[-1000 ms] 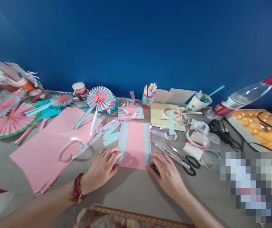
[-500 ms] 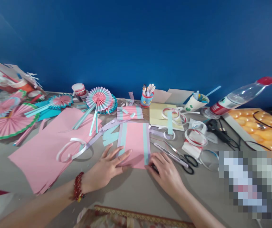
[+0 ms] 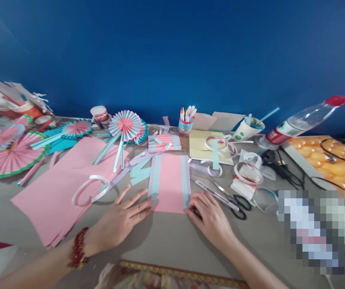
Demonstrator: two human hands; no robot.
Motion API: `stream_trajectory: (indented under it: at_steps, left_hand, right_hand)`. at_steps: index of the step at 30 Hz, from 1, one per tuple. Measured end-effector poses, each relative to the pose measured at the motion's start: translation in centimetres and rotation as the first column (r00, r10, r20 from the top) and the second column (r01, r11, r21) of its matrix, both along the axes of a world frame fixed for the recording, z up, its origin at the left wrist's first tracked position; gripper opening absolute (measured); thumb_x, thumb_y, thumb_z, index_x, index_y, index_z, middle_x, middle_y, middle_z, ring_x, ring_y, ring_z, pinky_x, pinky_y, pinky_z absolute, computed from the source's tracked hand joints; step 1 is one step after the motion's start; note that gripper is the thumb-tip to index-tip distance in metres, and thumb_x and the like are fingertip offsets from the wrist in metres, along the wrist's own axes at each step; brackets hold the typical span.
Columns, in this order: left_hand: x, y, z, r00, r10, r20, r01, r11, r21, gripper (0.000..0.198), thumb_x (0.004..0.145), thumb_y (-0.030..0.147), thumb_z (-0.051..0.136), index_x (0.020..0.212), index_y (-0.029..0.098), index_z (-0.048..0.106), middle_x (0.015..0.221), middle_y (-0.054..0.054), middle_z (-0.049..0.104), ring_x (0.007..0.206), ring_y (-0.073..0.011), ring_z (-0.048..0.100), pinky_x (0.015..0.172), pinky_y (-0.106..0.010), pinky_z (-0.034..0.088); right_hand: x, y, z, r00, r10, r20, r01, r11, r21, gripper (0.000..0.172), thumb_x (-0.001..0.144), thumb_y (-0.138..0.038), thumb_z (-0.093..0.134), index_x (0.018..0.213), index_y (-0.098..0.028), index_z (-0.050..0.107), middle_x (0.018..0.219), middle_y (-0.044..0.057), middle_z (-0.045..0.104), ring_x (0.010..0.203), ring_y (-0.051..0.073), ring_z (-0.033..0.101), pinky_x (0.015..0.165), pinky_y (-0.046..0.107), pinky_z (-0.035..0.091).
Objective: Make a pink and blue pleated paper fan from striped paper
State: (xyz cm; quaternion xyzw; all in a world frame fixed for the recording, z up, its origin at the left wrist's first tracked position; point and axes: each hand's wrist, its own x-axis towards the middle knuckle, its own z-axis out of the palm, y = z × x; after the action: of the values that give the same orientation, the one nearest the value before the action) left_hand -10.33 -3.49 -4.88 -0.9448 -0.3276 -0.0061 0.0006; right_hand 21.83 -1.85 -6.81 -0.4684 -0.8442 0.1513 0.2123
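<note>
A pink paper sheet (image 3: pixel 171 182) with a light-blue strip down each long side lies flat on the grey table (image 3: pixel 166 241) in front of me. My left hand (image 3: pixel 121 218) lies flat with fingers spread, its fingertips at the sheet's near left corner. My right hand (image 3: pixel 210 218) rests with curled fingers at the sheet's near right corner, pressing down there; something dark shows under its fingers.
A stack of pink sheets (image 3: pixel 58 188) with a white paper ring lies to the left, folded paper fans (image 3: pixel 125 124) behind it. Scissors (image 3: pixel 229 198), tape rolls (image 3: pixel 246 172), a pencil cup (image 3: pixel 184 124), a paper cup (image 3: pixel 247 129), a plastic bottle (image 3: pixel 301 122) stand right.
My left hand has opened from curled to flat and slid back left, off the sheet's surface to its corner. My right hand has stayed in place.
</note>
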Motion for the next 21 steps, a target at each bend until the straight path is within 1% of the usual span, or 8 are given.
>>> stream_trajectory:
  at_steps: [2,5,7,10,12,14,18,21]
  left_hand:
    - [-0.2,-0.4,-0.3,1.000,-0.001,0.000,0.001,1.000,0.014,0.046,0.098,0.026,0.043,0.145,0.027,0.044,0.154,0.001,0.038,0.147,-0.0241,0.019,0.120,-0.055,0.001]
    - [-0.1,-0.5,-0.7,0.999,-0.040,0.012,0.039,0.999,0.026,0.043,0.097,0.025,0.046,0.140,0.023,0.050,0.151,-0.002,0.043,0.146,-0.0238,0.022,0.121,-0.051,0.008]
    - [0.0,-0.4,-0.9,0.998,-0.068,0.013,0.067,0.998,0.019,0.042,0.095,0.025,0.048,0.136,0.021,0.054,0.149,-0.003,0.046,0.144,-0.0235,0.026,0.121,-0.048,0.013]
    - [0.1,-0.3,-1.1,0.996,-0.084,0.012,0.084,0.996,0.009,0.043,0.094,0.024,0.051,0.136,0.019,0.055,0.145,-0.005,0.050,0.137,-0.0230,0.034,0.120,-0.044,0.020]
    - [0.0,-0.4,-1.2,0.996,-0.084,0.014,0.084,0.996,0.011,0.043,0.094,0.023,0.050,0.137,0.018,0.054,0.144,-0.005,0.051,0.132,-0.0222,0.039,0.120,-0.043,0.021]
    - [0.0,-0.6,-1.3,0.997,-0.077,0.010,0.077,0.997,0.016,0.043,0.093,0.020,0.049,0.136,0.016,0.054,0.145,-0.004,0.049,0.131,-0.0215,0.040,0.120,-0.040,0.022]
    - [-0.2,-0.6,-1.7,0.996,-0.089,-0.011,0.090,0.996,0.017,0.043,0.091,0.015,0.047,0.133,0.015,0.056,0.143,-0.005,0.051,0.131,-0.0203,0.040,0.117,-0.033,0.027]
    - [-0.3,-0.5,-2.1,0.995,-0.098,-0.003,0.098,0.995,0.002,0.045,0.090,0.014,0.048,0.134,0.016,0.055,0.140,-0.007,0.053,0.128,-0.0206,0.044,0.113,-0.033,0.033]
  right_hand:
    - [0.0,0.0,0.0,1.000,-0.003,0.004,0.003,1.000,0.008,0.013,0.095,-0.026,0.054,0.083,-0.022,0.052,0.089,0.003,0.059,0.084,0.022,0.053,0.079,0.037,0.042]
    - [0.1,0.0,0.0,1.000,0.001,0.007,-0.001,1.000,-0.002,0.011,0.094,-0.025,0.055,0.083,-0.022,0.052,0.090,0.004,0.059,0.084,0.022,0.053,0.079,0.037,0.043]
    - [0.2,0.0,0.0,1.000,0.014,0.000,-0.014,1.000,-0.013,0.009,0.093,-0.022,0.055,0.084,-0.022,0.053,0.091,0.004,0.060,0.086,0.022,0.054,0.081,0.038,0.043]
    - [0.3,0.0,0.0,1.000,0.021,-0.023,-0.021,1.000,-0.022,0.008,0.093,-0.019,0.054,0.086,-0.022,0.054,0.094,0.004,0.060,0.089,0.022,0.055,0.082,0.038,0.044]
    - [0.2,-0.1,0.0,0.999,0.019,-0.036,-0.019,1.000,-0.011,0.007,0.094,-0.019,0.053,0.087,-0.021,0.054,0.094,0.004,0.061,0.089,0.022,0.055,0.082,0.037,0.045]
    - [0.2,-0.2,0.0,0.999,0.025,-0.033,-0.025,1.000,0.014,0.006,0.094,-0.019,0.052,0.089,-0.021,0.055,0.094,0.005,0.062,0.090,0.022,0.056,0.082,0.037,0.045]
    - [0.2,-0.1,-0.1,0.998,0.043,0.041,-0.047,0.995,0.083,0.010,0.095,-0.020,0.050,0.092,-0.022,0.059,0.098,0.006,0.064,0.093,0.023,0.058,0.084,0.038,0.047]
    - [0.5,0.1,-0.1,0.993,0.069,0.097,-0.079,0.992,0.100,0.012,0.095,-0.020,0.049,0.092,-0.022,0.060,0.099,0.006,0.065,0.093,0.023,0.059,0.084,0.038,0.048]
